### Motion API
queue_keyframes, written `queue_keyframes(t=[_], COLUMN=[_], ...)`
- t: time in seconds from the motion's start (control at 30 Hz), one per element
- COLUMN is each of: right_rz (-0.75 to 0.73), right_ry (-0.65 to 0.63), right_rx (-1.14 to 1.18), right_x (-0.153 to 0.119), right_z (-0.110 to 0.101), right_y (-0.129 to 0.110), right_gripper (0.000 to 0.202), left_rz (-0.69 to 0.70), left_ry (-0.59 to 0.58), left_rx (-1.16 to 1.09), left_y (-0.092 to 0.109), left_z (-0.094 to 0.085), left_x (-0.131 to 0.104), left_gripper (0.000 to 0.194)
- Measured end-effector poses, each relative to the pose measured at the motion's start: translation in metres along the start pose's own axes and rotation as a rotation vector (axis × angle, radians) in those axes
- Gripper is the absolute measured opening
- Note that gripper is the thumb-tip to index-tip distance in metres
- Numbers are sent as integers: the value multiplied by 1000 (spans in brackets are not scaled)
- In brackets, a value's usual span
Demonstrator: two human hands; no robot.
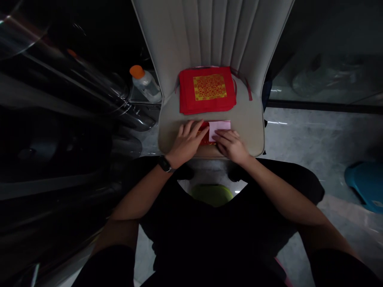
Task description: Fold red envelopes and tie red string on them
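Note:
A shiny red envelope (204, 139) with gold markings lies near the front edge of the chair seat, partly covered by both hands. At its right side is a pale pink piece of paper (216, 126); I cannot tell if it is part of the envelope. My left hand (188, 140), with a dark watch on the wrist, rests flat on the envelope with its fingers apart. Bent fingers of my right hand (229, 144) press on the pink paper, the thumb low at its edge. Just beyond lies a stack of red cloth bags (187, 91) with a gold print on top.
The light padded chair (170, 115) has a tall ribbed back. An orange-capped bottle (146, 85) stands to its left, beside shiny dark cylinders (98, 87). A blue plastic object (366, 185) sits on the floor at right, and a green one (212, 193) shows between the knees.

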State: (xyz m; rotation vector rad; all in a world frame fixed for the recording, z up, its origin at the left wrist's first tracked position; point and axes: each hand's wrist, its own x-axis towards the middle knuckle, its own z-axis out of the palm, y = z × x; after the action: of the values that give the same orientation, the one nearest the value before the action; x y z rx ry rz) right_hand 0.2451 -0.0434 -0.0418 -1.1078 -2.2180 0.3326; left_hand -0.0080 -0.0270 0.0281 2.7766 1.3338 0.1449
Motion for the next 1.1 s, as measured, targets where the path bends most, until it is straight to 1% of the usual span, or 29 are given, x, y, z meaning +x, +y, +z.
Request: queue_keyframes(t=[0.13,0.23,0.27,0.33,0.4,0.47,0.5,0.53,0.57,0.63,0.7,0.73,0.77,0.83,0.87,1.0,1.07,1.1], right_rz=[193,339,369,401,430,515,588,679,777,951,1043,1059,1065,1056,1049,1045,1058,1067], right_ry=[128,199,209,231,271,329,345,333,283,79,-128,-185,-209,-191,-163,-35,-28,-52], right_rx=[202,313,332,359,373,395,423,466,526,677,808,851,877,884,873,823,813,812], right_x=[3,9,12,17,23,27,29,30,31,32,32,32,32,32,32,32,33,32], right_z=[-5,-4,-4,-5,-10,-21,-27,-34,-41,-53,-60,-61,-61,-60,-59,-58,-61,-62], right_y=[-2,-5,-5,-6,-4,1,4,7,10,15,17,17,16,16,17,24,28,29], right_gripper=[25,20,20,20,21,31,39,46,54,67,76,78,78,76,75,71,72,73], left_rz=[95,146,145,125,91,68,64,62,56,37,33,38,43,48,46,36,21,14], left_ry=[-37,-39,-28,-18,-26,-35,-37,-39,-37,-26,-10,-2,4,17,19,5,7,8], left_rx=[-34,-67,-75,-87,-108,-170,-221,-277,-329,-395,-386,-357,-323,-278,-285,-464,-533,-553], left_y=[6,11,13,16,15,10,6,2,-1,-6,-6,-5,-4,-1,-1,-7,-11,-13], left_z=[-7,-4,-2,5,11,16,18,20,22,23,23,22,22,22,22,26,26,26], left_x=[6,16,20,25,28,28,28,27,26,24,23,23,23,23,24,25,26,25], left_gripper=[38,21,19,24,26,24,23,22,19,12,13,18,23,29,28,22,22,22])
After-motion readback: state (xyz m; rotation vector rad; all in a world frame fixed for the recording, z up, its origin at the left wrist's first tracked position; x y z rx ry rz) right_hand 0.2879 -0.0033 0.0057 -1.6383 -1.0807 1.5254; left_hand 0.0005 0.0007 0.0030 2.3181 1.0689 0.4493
